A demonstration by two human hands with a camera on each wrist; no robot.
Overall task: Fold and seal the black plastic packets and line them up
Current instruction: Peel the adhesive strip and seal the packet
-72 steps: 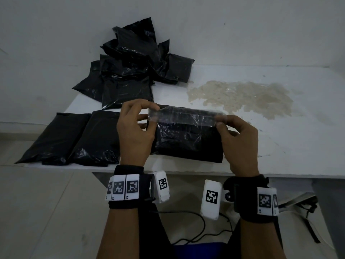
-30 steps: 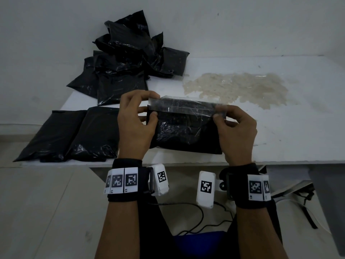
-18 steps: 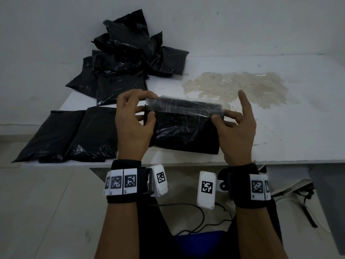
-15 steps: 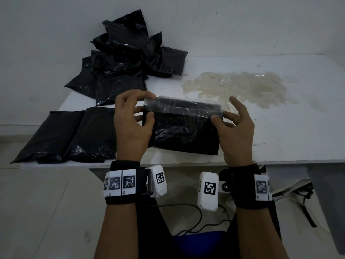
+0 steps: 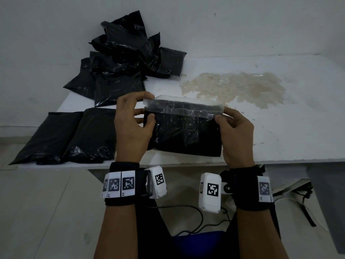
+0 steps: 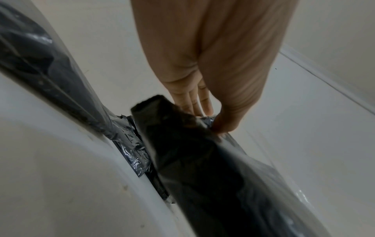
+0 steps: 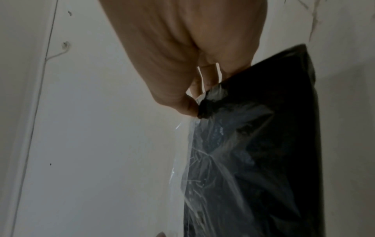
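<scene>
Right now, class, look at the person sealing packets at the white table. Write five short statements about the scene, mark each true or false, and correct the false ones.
1. Both hands hold one black packet by its top corners. True: the left hand and right hand each pinch a corner.
2. Two packets lie side by side at the table's near left edge. True: the lined-up packets.
3. The pile of packets sits at the far right of the table. False: far left, against the wall.
4. A clear strip runs along the held packet's top. True.
5. The stain is under the lined-up packets. False: it lies right of the pile.
</scene>
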